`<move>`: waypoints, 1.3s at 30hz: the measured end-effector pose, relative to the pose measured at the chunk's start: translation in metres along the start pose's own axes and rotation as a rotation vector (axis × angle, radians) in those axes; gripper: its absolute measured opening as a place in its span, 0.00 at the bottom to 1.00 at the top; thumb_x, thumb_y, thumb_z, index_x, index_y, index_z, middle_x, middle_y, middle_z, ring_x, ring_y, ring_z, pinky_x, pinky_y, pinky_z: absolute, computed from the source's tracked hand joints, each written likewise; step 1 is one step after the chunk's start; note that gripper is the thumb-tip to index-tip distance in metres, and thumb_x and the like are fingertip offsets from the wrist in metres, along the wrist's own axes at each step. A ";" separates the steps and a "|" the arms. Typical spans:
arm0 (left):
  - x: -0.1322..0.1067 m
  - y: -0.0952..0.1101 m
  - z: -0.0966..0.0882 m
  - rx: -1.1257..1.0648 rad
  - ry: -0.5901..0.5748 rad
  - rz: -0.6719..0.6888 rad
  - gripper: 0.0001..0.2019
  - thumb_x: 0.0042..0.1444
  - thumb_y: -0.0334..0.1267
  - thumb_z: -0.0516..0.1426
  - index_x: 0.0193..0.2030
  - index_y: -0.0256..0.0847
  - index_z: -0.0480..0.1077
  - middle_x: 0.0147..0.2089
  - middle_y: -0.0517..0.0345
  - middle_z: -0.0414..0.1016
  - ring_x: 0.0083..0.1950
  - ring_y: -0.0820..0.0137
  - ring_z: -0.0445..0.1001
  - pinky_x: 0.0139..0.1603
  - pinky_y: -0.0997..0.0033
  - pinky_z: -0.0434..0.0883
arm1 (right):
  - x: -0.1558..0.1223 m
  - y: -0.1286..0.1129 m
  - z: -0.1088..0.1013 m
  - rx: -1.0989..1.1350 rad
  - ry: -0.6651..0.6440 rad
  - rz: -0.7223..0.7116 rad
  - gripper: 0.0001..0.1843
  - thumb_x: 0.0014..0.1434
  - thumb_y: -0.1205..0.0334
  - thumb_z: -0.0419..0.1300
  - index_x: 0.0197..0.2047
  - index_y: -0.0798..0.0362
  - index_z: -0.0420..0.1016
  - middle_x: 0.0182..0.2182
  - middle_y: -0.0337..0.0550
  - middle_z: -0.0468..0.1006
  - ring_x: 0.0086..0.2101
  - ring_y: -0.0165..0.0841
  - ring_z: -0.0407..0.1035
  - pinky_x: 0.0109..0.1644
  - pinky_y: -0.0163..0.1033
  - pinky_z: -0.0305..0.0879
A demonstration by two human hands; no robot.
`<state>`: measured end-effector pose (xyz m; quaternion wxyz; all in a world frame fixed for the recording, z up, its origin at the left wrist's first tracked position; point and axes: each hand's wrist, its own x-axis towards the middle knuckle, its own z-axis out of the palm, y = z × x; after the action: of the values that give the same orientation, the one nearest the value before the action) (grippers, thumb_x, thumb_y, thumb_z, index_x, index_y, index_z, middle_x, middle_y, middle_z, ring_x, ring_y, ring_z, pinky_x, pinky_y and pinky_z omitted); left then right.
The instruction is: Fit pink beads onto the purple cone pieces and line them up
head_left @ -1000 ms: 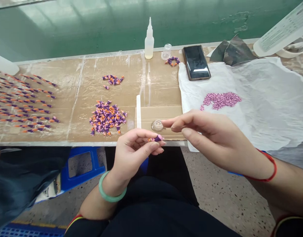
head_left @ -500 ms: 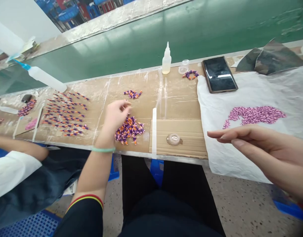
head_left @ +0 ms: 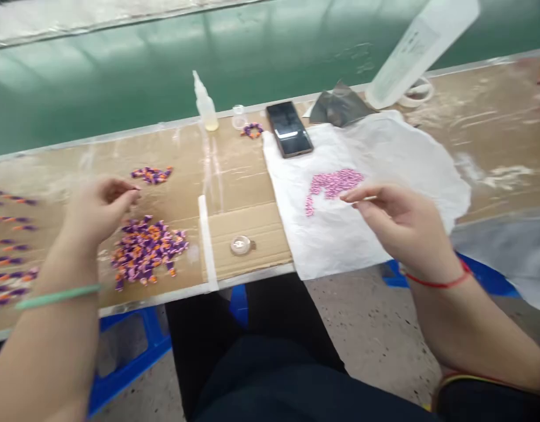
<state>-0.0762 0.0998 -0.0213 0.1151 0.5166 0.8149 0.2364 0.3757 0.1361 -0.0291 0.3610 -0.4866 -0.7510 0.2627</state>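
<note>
at left of the frame, the left hand (head_left: 94, 211) is near the pile of purple and orange pieces (head_left: 149, 249); it is blurred, its fingertips close together, and i cannot tell if it grasps something. at centre right, the right hand (head_left: 401, 225) is beside the pink pieces (head_left: 340, 180) on a white sheet (head_left: 329, 246); thumb and forefinger almost meet, the grasp i cannot tell.

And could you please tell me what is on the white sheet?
A pile of pink pieces lies on the sheet, with a phone partly over its upper-left corner. What the right hand covers cannot be seen.
</note>
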 end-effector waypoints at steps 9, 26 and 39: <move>-0.117 0.053 -0.001 -0.791 -0.418 -0.026 0.06 0.54 0.38 0.67 0.30 0.41 0.77 0.26 0.61 0.76 0.23 0.77 0.70 0.21 0.81 0.66 | 0.011 0.052 0.020 -0.269 -0.228 -0.282 0.05 0.61 0.67 0.56 0.35 0.52 0.73 0.33 0.45 0.75 0.38 0.41 0.69 0.44 0.47 0.64; -0.163 0.062 0.054 -1.084 -0.720 0.018 0.07 0.60 0.41 0.65 0.33 0.41 0.76 0.28 0.59 0.75 0.24 0.79 0.68 0.24 0.84 0.66 | 0.036 0.046 0.038 -0.455 -0.410 -0.343 0.08 0.61 0.70 0.58 0.30 0.53 0.70 0.32 0.48 0.73 0.39 0.43 0.63 0.46 0.48 0.60; -0.171 0.108 0.072 -1.119 -0.589 0.037 0.06 0.58 0.37 0.65 0.33 0.38 0.76 0.25 0.58 0.74 0.24 0.76 0.70 0.24 0.80 0.67 | 0.009 0.017 0.027 0.122 -0.353 -0.019 0.06 0.65 0.63 0.55 0.34 0.51 0.65 0.31 0.42 0.68 0.34 0.36 0.62 0.41 0.43 0.60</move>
<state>0.1150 0.0040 -0.0384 0.5832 0.4356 0.4929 0.4767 0.3610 0.1497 -0.0550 0.2548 -0.4029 -0.7898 0.3859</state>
